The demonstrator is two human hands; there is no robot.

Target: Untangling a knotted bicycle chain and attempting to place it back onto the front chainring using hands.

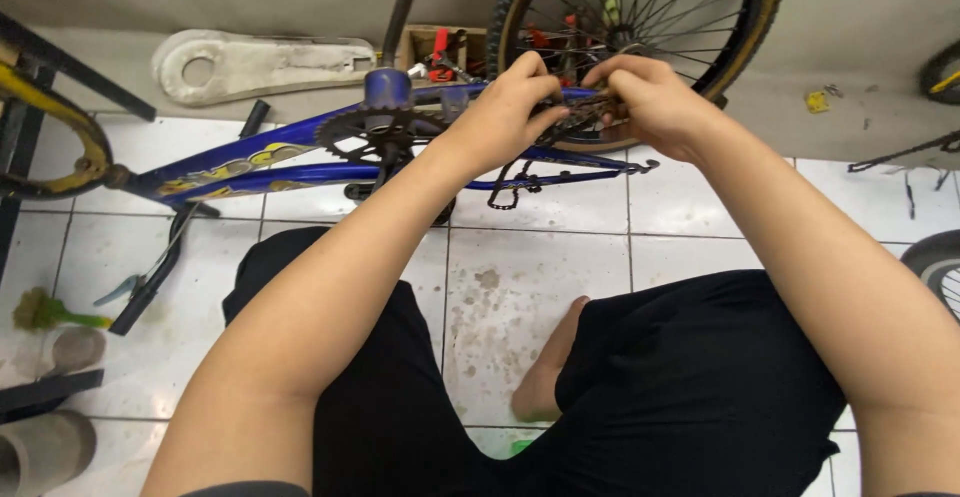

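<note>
Open tiled floor [540,257] between knees and blue bike frame [300,157]: free passage. Ahead, chainring [365,132], hanging chain [515,185] and spoked rear wheel [640,27] crowd both hands. White chain guard [260,62] lies against wall behind. Left side blocked by handlebar [150,282] and green brush [50,312].

1. White tiled floor [530,287], stained and gritty along the grout lines.
2. Blue bicycle frame [250,162] lying on its side on the tiles.
3. White chain guard [260,62] flat near the wall.
4. Green brush [50,312] at left.
5. Small yellow piece [817,102] at right.
</note>
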